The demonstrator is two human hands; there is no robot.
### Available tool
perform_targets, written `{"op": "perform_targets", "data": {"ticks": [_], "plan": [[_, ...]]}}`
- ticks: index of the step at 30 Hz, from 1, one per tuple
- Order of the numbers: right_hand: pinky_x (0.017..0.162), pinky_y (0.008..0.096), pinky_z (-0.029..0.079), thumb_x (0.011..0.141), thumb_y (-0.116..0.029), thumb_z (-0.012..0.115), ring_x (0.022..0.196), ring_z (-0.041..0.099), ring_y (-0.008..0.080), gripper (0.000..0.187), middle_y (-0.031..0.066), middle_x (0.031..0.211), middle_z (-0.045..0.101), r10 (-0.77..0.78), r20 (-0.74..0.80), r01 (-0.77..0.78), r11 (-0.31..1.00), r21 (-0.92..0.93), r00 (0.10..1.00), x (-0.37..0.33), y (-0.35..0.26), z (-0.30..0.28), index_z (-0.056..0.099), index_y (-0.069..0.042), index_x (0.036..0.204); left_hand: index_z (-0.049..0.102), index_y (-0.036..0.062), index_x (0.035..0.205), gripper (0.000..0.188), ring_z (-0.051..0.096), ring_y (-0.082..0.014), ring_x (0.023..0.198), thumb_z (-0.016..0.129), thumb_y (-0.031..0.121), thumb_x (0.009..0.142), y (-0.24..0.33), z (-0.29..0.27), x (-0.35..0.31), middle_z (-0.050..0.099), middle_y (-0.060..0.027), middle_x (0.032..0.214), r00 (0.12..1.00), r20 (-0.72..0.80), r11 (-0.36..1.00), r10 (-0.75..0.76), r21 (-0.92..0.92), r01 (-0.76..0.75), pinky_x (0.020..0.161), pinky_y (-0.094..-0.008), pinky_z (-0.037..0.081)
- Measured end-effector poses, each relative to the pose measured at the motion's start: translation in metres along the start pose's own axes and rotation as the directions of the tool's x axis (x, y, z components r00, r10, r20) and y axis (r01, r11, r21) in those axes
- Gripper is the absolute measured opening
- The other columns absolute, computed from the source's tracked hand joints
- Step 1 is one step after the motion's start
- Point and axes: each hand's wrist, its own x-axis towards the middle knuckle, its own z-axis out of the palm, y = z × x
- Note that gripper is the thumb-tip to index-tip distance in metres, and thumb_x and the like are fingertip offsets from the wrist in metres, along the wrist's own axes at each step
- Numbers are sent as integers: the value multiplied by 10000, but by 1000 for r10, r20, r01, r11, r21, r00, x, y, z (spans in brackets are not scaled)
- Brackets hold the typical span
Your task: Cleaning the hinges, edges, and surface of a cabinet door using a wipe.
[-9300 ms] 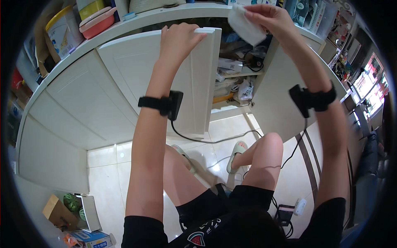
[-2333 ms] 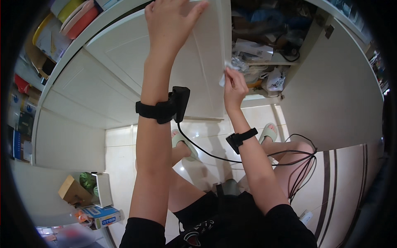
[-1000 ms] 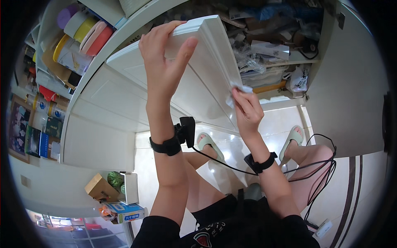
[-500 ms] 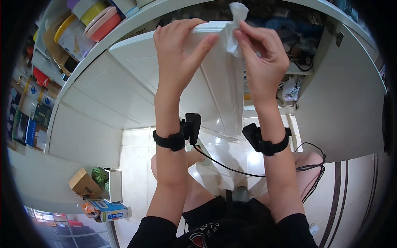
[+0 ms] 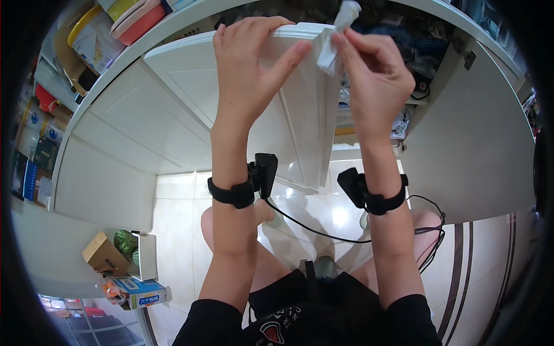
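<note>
A white panelled cabinet door (image 5: 283, 121) stands swung out in front of me. My left hand (image 5: 245, 63) lies over its top edge, fingers hooked behind and thumb spread on the near face. Beside the door's upper right corner, my right hand (image 5: 378, 69) pinches a crumpled white tissue (image 5: 330, 55) between thumb and fingers. The tissue hangs against or very near the door's edge; exact contact cannot be made out. Black straps with small black devices (image 5: 265, 173) sit on both forearms.
An open cabinet (image 5: 424, 52) holds dark bags and other items behind the door. A second door (image 5: 479, 132) stands open at right. A black cable (image 5: 323, 233) runs between my arms. Tubs (image 5: 135, 23) sit upper left; a carton (image 5: 141, 292) and watermelons (image 5: 124, 241) lie lower left.
My right hand and the tissue have shifted slightly right and up along the door's corner. The left hand keeps its place on the door; the whole view has moved a little.
</note>
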Motion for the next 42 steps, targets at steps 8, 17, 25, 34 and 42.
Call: {"op": "perform_targets", "data": {"ticks": [8, 17, 25, 34, 42], "plan": [[632, 189, 438, 737, -19, 724, 701, 565, 90, 79, 48, 799, 626, 156, -81, -158, 987, -19, 984, -64, 23, -10, 679, 0, 799, 610, 97, 972, 316, 527, -205, 946, 663, 343, 782, 2, -6, 0, 601, -32, 938, 999, -4, 999, 42, 23, -42, 977, -402, 233], [635, 167, 436, 764, -34, 716, 706, 549, 44, 89, 25, 818, 615, 90, 54, -93, 994, 49, 994, 9, -18, 9, 678, 7, 833, 625, 109, 950, 378, 518, -231, 973, 683, 414, 735, 2, -6, -4, 603, -35, 928, 998, -58, 1000, 11, 7, -11, 996, -468, 229], [661, 179, 413, 808, -17, 672, 703, 500, 48, 58, 1, 802, 587, 126, -112, -121, 991, 56, 986, -42, 5, 7, 624, 14, 813, 614, 103, 977, 336, 516, -231, 985, 680, 349, 758, 6, -12, -5, 601, -39, 973, 998, -55, 1000, 7, 5, -7, 988, -425, 238], [658, 193, 434, 783, 18, 678, 737, 527, 70, 71, 29, 817, 578, 184, -3, -184, 983, -26, 983, -61, 13, -15, 609, 10, 791, 619, 101, 988, 346, 514, -234, 1006, 680, 344, 749, 11, -14, -10, 605, -48, 993, 998, -35, 999, -45, 12, 45, 1021, -448, 229], [640, 178, 420, 761, 19, 705, 708, 513, 59, 96, 13, 812, 571, 1, -110, 2, 999, 33, 994, -20, 2, 17, 620, -2, 800, 621, 105, 980, 333, 513, -232, 1009, 675, 342, 752, 12, -21, -4, 603, -46, 985, 999, -43, 1000, 2, 18, -1, 1021, -441, 233]]}}
